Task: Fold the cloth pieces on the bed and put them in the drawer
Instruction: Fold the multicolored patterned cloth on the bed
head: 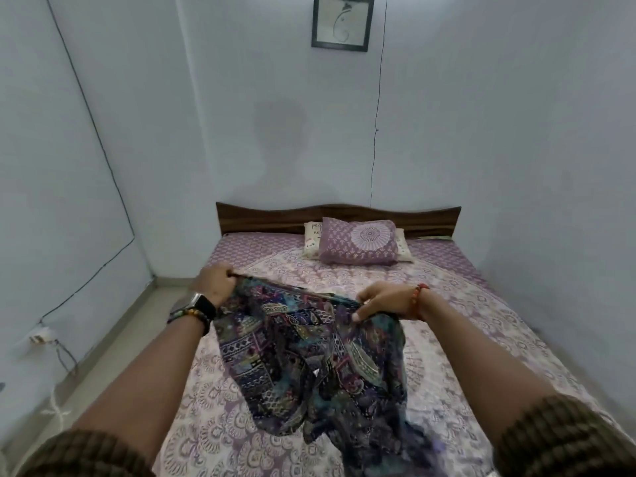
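Both arms are reaching forward over the bed (447,304), with ribbed brown sleeves pushed up near the elbows. The left hand (215,282) is lying knuckles up, its fingers curling round the top edge of the cloth (303,356) and gripping one corner; a watch (192,304) and a dark bead bracelet are sitting on that wrist. The right hand (382,301) is pinching the same top edge further right, thumb underneath and fingers bending over the fabric, with an orange bead bracelet (418,301) circling its wrist. The cloth is hanging between the two hands above the middle of the bed, its upper edge sagging slightly between the grips. It is a thin piece printed in dark blue, purple and teal patchwork patterns, and its lower part is falling in loose folds, trailing onto the bedsheet near the bottom of the view. The bed is wearing a pink and white patterned sheet. A purple pillow (358,244) is resting on a pale pillow against the wooden headboard (275,215). A framed picture (342,24) is hanging on the wall above.
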